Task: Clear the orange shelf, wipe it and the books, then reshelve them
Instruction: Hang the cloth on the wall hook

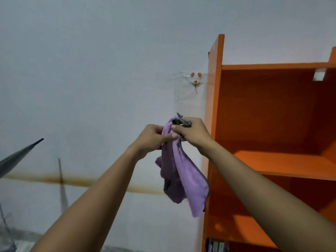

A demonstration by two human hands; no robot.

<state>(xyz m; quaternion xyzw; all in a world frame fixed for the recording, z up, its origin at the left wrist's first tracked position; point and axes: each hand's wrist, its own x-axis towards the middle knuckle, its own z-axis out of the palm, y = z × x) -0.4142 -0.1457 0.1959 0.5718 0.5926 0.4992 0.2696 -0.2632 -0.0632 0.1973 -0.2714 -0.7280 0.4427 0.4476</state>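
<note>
A purple cloth (183,179) with a grey edge hangs in front of the white wall, just left of the orange shelf (272,113). My left hand (151,138) pinches its upper part from the left. My right hand (192,132) grips the top corner with its grey loop. The shelf's upper compartments hold nothing. A few books (217,246) show in the lowest visible compartment at the bottom edge of the view.
A small mouse-shaped wall hook (196,79) sticks to the wall above my hands, beside the shelf's left side panel. A grey pointed object (16,157) juts in from the left edge. A brown stain line runs along the wall.
</note>
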